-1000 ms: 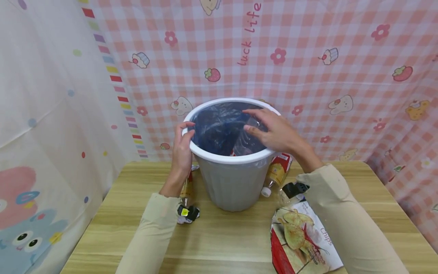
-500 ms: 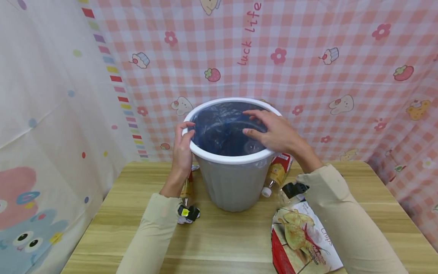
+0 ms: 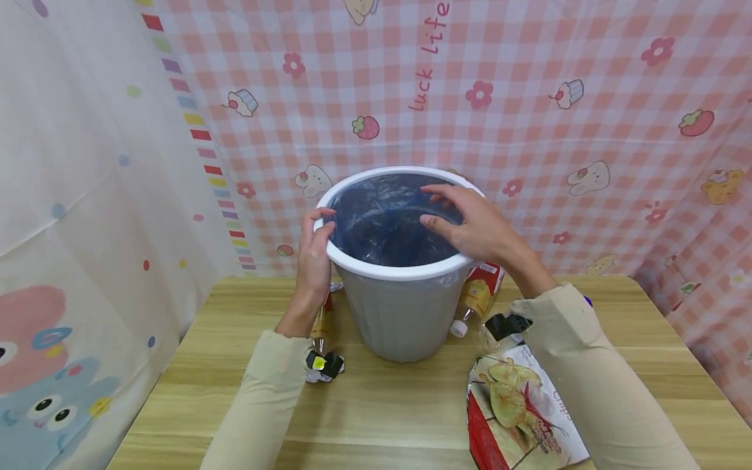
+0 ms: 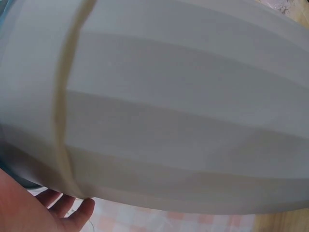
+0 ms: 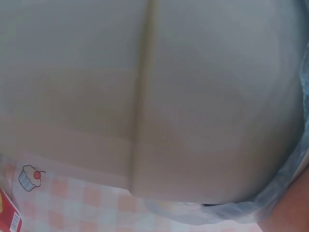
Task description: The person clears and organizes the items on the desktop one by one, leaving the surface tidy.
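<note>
A grey trash can (image 3: 405,320) with a white rim and a bluish plastic liner (image 3: 382,228) stands upright at the middle of the table. At the left side of the rim my left hand (image 3: 314,261) grips it, fingertips over the edge; the left wrist view shows fingers (image 4: 79,215) by the can's wall (image 4: 183,111). Over the right part of the opening, my right hand (image 3: 478,225) is held with fingers apart and nothing in them. In the right wrist view the can's wall (image 5: 193,106) fills most of the picture, and the liner (image 5: 231,212) hangs past its edge.
Right of the can lies a plastic bottle (image 3: 478,294) with a red-and-yellow label and white cap. A chips bag (image 3: 511,405) lies in front of it, partly under my right sleeve. Behind my left wrist is another labelled bottle (image 3: 322,323). A checked cloth (image 3: 529,143) hangs behind.
One second ago a clear plastic bottle stood in the can's opening below my right hand; it has dropped down inside, out of sight. Both hands have stayed nearly still.
</note>
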{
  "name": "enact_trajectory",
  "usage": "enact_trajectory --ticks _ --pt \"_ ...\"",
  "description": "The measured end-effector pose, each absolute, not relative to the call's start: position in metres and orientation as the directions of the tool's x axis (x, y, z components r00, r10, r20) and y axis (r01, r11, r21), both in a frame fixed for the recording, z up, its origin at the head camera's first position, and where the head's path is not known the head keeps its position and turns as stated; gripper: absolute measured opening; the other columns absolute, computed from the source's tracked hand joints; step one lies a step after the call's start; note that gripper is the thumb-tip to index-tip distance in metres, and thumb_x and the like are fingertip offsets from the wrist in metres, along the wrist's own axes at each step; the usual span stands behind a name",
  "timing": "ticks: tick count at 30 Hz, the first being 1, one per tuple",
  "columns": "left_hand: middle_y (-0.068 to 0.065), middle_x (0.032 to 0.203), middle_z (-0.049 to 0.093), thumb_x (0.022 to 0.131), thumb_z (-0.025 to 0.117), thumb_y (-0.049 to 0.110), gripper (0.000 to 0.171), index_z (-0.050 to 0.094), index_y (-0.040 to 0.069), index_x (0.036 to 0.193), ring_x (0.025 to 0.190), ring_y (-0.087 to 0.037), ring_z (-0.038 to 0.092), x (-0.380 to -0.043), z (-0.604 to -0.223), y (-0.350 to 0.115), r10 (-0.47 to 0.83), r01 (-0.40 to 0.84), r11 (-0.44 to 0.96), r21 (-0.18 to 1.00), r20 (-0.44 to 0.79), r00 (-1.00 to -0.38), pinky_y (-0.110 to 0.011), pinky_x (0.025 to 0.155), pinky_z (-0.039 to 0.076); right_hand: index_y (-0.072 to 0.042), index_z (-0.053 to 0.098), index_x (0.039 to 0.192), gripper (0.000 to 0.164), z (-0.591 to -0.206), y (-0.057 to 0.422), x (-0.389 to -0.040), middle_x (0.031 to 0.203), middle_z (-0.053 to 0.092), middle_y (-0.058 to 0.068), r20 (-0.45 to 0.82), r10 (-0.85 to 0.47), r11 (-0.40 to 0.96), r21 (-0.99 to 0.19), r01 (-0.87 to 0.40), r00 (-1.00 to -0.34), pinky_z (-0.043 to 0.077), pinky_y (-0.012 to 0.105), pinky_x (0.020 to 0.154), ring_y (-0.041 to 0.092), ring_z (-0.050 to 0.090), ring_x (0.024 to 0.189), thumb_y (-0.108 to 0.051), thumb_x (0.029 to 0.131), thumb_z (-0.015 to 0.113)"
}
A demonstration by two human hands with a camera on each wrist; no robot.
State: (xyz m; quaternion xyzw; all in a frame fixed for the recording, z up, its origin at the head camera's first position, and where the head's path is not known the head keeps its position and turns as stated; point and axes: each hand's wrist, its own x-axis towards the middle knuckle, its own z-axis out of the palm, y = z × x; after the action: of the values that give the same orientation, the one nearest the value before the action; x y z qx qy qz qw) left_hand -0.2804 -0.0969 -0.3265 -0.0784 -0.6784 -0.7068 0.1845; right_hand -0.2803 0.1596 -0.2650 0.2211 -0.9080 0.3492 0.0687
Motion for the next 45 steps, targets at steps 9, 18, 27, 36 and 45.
enact_trajectory --ticks 9,18,27,36,45 --pt "-0.011 0.147 0.039 0.1 0.038 0.015 0.029 0.049 0.004 0.123 0.134 -0.018 0.038 -0.28 -0.326 -0.097 -0.159 0.364 -0.014 0.931 0.357 -0.92 -0.035 0.114 0.029 -0.014 0.05 0.143 0.05 -0.268 0.16 -0.278 0.138 0.053 0.011 0.378 -0.313 0.599 -0.633 -0.49 -0.871 0.033 0.055 0.109 0.03 0.046 0.13 -0.032 0.098 0.061" --pt "-0.009 0.147 0.04 0.1 0.038 0.017 0.03 0.05 0.004 0.125 0.137 -0.017 0.036 -0.278 -0.326 -0.096 -0.156 0.359 0.009 0.933 0.356 -0.922 -0.036 0.115 0.027 -0.011 0.055 0.138 0.043 -0.272 0.163 -0.274 0.133 0.056 0.01 0.466 -0.277 0.56 -0.632 -0.535 -0.84 0.036 0.051 0.106 0.026 0.049 0.122 -0.025 0.098 0.061" --pt "-0.011 0.146 0.041 0.099 0.039 0.017 0.03 0.05 0.004 0.124 0.136 -0.019 0.037 -0.279 -0.326 -0.096 -0.162 0.368 0.011 0.93 0.365 -0.917 -0.037 0.114 0.028 -0.011 0.055 0.138 0.043 -0.275 0.168 -0.267 0.134 0.054 0.011 0.491 -0.262 0.536 -0.642 -0.548 -0.831 0.037 0.052 0.105 0.027 0.048 0.121 -0.024 0.098 0.061" --pt "-0.008 0.147 0.04 0.101 0.037 0.021 0.031 0.049 0.007 0.126 0.136 -0.017 0.036 -0.28 -0.328 -0.098 -0.159 0.352 0.043 0.935 0.355 -0.921 -0.036 0.114 0.028 -0.013 0.054 0.14 0.041 -0.282 0.177 -0.256 0.141 0.049 0.011 0.497 -0.227 0.434 -0.718 -0.544 -0.838 0.039 0.053 0.1 0.03 0.046 0.123 -0.023 0.1 0.058" --pt "-0.007 0.148 0.039 0.101 0.037 0.021 0.031 0.049 0.007 0.126 0.137 -0.017 0.036 -0.28 -0.327 -0.098 -0.154 0.353 0.04 0.935 0.355 -0.922 -0.037 0.114 0.028 -0.007 0.051 0.14 0.04 -0.291 0.186 -0.243 0.143 0.047 0.007 0.536 -0.2 0.329 -0.752 -0.572 -0.82 0.042 0.031 0.104 0.024 0.046 0.13 -0.014 0.101 0.055"
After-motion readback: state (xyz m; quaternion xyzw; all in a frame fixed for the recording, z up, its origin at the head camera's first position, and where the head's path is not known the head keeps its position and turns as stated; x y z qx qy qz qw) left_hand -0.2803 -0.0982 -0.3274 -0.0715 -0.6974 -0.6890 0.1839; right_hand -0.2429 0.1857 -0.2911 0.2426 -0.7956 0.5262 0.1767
